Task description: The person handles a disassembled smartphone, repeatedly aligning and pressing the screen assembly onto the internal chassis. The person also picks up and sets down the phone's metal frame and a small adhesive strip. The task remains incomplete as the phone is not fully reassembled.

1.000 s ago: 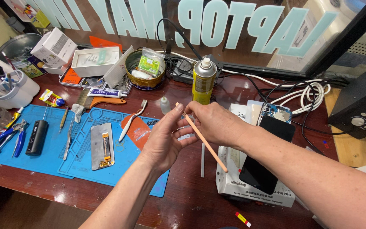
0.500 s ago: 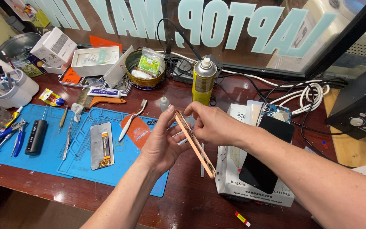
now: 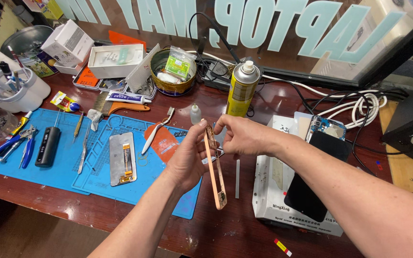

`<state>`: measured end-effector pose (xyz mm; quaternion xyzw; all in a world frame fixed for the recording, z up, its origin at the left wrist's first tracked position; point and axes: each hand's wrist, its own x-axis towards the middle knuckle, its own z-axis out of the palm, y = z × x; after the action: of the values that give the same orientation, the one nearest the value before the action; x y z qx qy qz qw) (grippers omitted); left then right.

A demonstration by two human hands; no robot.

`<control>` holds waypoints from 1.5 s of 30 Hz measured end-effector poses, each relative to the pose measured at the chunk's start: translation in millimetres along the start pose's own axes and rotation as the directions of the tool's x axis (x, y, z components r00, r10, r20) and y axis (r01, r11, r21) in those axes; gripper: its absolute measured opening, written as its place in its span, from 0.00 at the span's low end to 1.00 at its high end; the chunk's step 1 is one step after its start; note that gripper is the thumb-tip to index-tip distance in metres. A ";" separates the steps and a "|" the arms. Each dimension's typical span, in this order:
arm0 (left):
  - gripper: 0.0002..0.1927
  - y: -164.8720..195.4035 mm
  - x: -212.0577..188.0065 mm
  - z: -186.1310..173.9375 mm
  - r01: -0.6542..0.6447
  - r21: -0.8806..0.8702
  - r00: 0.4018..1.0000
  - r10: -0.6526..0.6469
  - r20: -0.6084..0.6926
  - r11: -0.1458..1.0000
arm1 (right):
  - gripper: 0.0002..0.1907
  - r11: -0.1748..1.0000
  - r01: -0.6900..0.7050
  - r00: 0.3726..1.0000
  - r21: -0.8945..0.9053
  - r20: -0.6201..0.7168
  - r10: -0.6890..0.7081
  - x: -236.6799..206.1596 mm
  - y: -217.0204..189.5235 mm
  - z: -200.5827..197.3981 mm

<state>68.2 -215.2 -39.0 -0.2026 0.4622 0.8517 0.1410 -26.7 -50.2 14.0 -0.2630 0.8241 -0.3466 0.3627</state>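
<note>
Phone frame (image 3: 214,167), copper-coloured and stripped bare, hangs edge-on above the bench (image 3: 225,229), held by both hands: the left hand (image 3: 187,160) is closed around its middle from the near-left side, and the right hand (image 3: 242,136) pinches its top end between thumb and fingers. The frame looks already separated from its parts; a screen panel (image 3: 122,165) lies face down on the blue mat (image 3: 72,167) to the left, and a dark phone body (image 3: 319,177) with exposed board, probably the same device, rests on the white machine (image 3: 268,191) to the right. Reassembly appears not yet begun.
</note>
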 end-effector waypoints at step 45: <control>0.28 -1.9 17.7 -102.9 0.060 -0.470 0.968 -0.167 -0.188 0.881 | 0.18 0.909 -0.282 0.906 0.308 -0.225 0.358 124.9 95.9 94.6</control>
<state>75.6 -300.2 -99.2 -0.3515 0.2471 0.8989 0.0860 -45.2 -112.2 -157.9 -0.0206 0.8440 -0.4234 0.3286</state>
